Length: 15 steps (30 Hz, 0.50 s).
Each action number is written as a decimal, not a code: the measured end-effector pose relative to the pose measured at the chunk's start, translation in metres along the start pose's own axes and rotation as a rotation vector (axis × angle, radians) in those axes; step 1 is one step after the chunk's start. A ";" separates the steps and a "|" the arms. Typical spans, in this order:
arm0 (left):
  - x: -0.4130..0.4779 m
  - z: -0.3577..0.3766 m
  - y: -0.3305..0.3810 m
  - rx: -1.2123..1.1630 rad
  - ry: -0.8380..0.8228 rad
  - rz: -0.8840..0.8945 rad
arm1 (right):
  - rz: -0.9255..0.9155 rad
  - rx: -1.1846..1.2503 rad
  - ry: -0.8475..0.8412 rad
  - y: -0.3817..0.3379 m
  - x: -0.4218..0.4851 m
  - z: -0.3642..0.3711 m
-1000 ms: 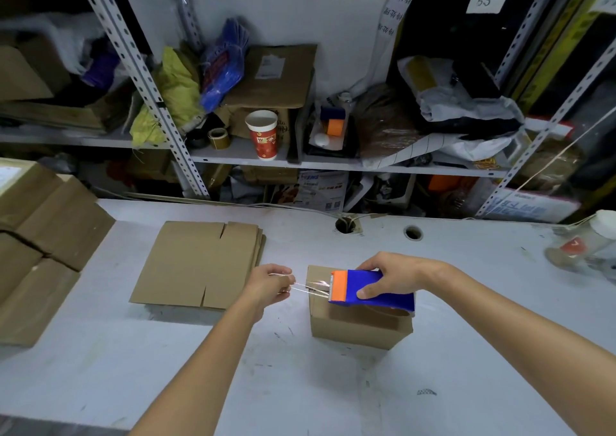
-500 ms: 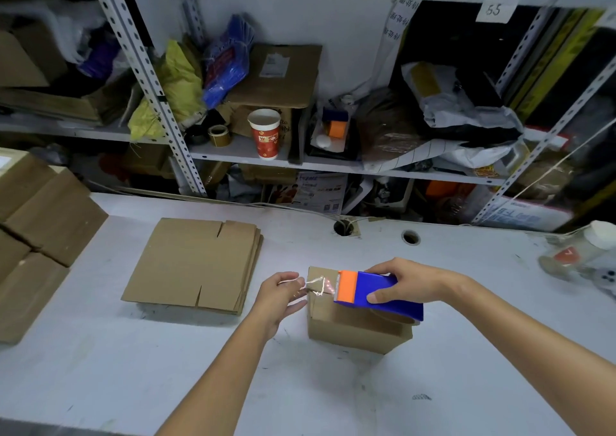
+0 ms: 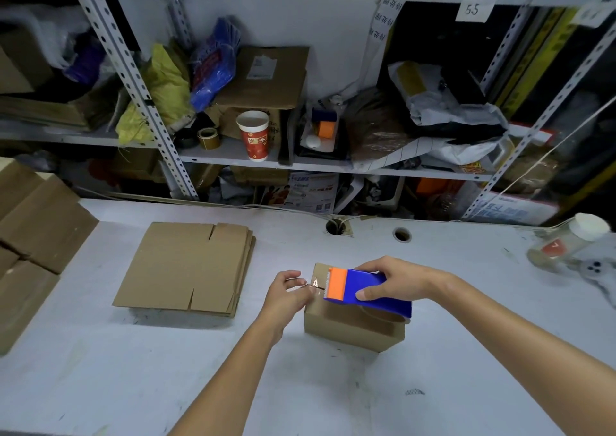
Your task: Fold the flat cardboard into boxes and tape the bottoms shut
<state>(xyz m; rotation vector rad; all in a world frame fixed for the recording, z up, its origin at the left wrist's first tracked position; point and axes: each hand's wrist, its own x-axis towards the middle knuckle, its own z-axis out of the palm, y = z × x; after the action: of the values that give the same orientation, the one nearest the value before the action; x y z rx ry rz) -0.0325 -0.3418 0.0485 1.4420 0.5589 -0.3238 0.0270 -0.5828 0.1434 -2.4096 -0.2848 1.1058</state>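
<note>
The right grip [image 3: 396, 282] is curled round a blue and orange tape dispenser [image 3: 346, 289] on top of the small box [image 3: 346, 330]. The left grip [image 3: 287, 294] pinches the clear tape [image 3: 308, 286] by the box's left edge. The box sits on the tabletop [image 3: 133, 385], near a stack of flat cardboard [image 3: 186, 265] on its left.
</note>
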 end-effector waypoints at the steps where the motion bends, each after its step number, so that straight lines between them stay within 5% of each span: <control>1: -0.001 0.001 -0.002 0.020 0.001 0.016 | 0.001 0.012 0.005 0.002 -0.001 0.000; 10: -0.002 0.002 -0.011 0.077 0.031 0.062 | 0.016 0.064 0.042 0.014 -0.008 0.002; 15: 0.001 -0.002 -0.011 -0.108 0.020 -0.038 | 0.031 0.010 0.040 0.007 -0.002 0.003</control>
<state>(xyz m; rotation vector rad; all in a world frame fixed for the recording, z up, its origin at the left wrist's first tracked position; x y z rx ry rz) -0.0377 -0.3408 0.0384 1.3335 0.6117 -0.3045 0.0237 -0.5883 0.1394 -2.4320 -0.2292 1.0679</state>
